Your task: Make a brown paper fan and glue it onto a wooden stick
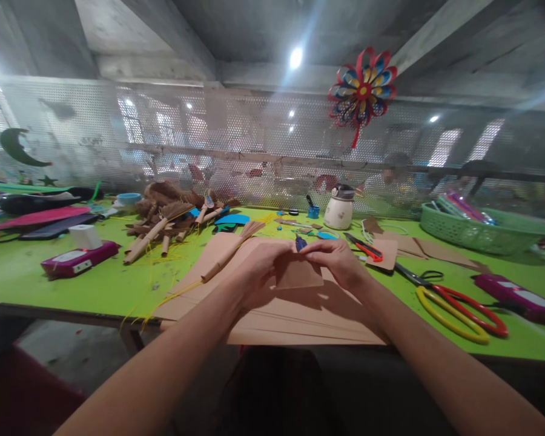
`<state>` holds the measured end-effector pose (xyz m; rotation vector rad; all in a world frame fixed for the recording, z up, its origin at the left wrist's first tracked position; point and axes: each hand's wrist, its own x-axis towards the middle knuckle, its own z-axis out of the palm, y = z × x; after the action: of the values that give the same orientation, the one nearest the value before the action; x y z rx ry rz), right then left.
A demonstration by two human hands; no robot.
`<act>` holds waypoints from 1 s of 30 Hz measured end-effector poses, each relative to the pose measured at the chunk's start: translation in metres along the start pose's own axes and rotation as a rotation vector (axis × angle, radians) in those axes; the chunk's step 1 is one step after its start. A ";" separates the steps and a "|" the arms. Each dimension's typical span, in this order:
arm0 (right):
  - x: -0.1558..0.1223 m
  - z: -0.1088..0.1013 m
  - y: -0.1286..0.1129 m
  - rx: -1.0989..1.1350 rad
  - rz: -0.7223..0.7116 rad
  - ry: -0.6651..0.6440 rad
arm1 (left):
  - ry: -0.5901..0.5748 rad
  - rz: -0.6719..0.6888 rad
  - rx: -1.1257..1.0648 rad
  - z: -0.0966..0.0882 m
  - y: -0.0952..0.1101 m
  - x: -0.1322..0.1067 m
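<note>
A small piece of brown paper (300, 272) is held up between my two hands, over the stacked sheets. My left hand (266, 263) grips it from the left with the fingers curled, the tips mostly hidden behind the paper. From the other side, my right hand (338, 260) pinches at the paper's upper edge with thumb and index finger. Right at those fingertips sits a small dark blue piece (300, 243); its kind is too small to make out. Large brown paper sheets (281, 318) lie beneath. A rolled paper stick with a fringed end (227, 257) rests on them at the left.
Scissors (454, 306) with red and yellow handles and an orange cutter (367, 248) lie right. Purple devices (79, 259) sit on both sides. Paper rolls (148, 239) are heaped back left. A white jar (338, 211) and a green basket (485, 230) stand behind.
</note>
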<state>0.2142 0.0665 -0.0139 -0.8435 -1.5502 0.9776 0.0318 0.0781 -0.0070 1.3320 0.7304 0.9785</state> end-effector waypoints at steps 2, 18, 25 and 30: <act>0.000 0.000 0.000 -0.051 0.004 -0.010 | -0.075 -0.006 0.086 0.000 0.001 -0.002; 0.004 -0.012 0.004 -0.002 0.153 -0.128 | -0.051 0.037 0.408 -0.001 0.002 -0.006; -0.001 -0.011 -0.010 0.000 0.153 -0.162 | -0.010 0.119 0.506 0.004 0.007 -0.010; -0.003 -0.007 -0.016 -0.035 0.152 -0.201 | -0.006 0.216 0.619 0.007 0.008 -0.009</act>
<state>0.2212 0.0585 0.0001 -0.9211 -1.6963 1.1775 0.0328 0.0662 0.0003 1.9824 0.9424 0.9522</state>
